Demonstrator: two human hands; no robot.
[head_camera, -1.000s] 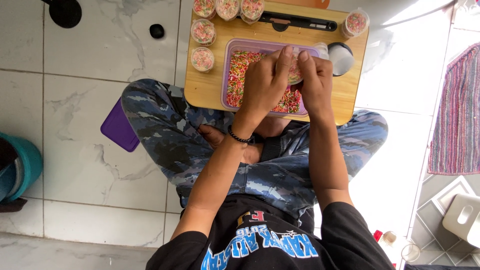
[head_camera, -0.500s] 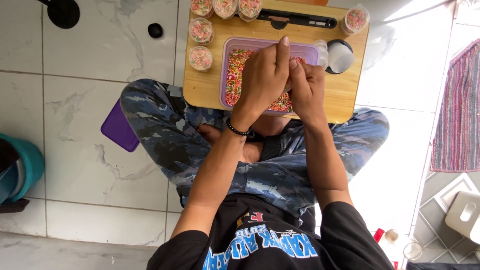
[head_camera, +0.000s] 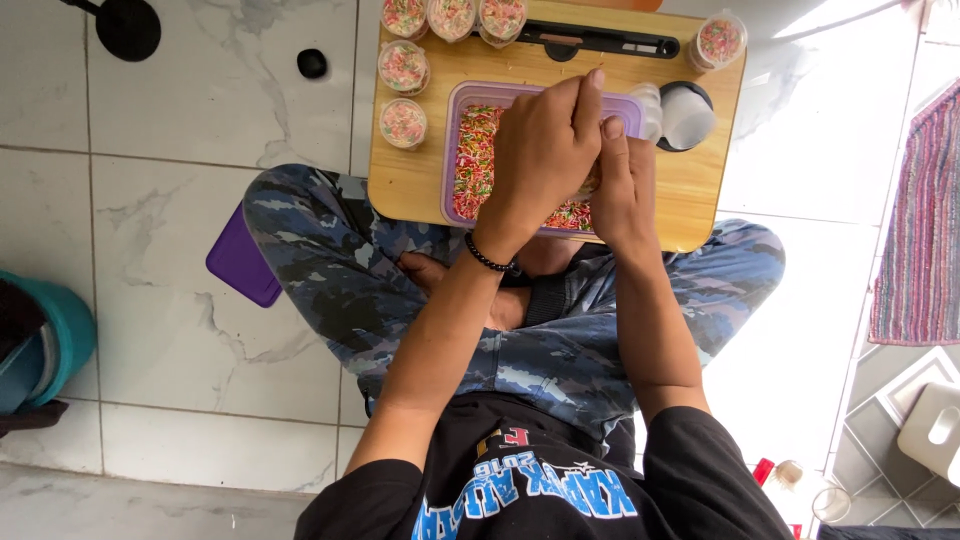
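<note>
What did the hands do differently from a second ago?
The left hand and right hand closed together over the purple tub of sprinkles, now covering whatever small thing they held between them. The filled little cups, the wooden board and the purple lid on the floor stayed put.

White marble-look floor tiles (head_camera: 180, 300), a striped rug (head_camera: 920, 230) at one side, sunlight falling across the far corner.
</note>
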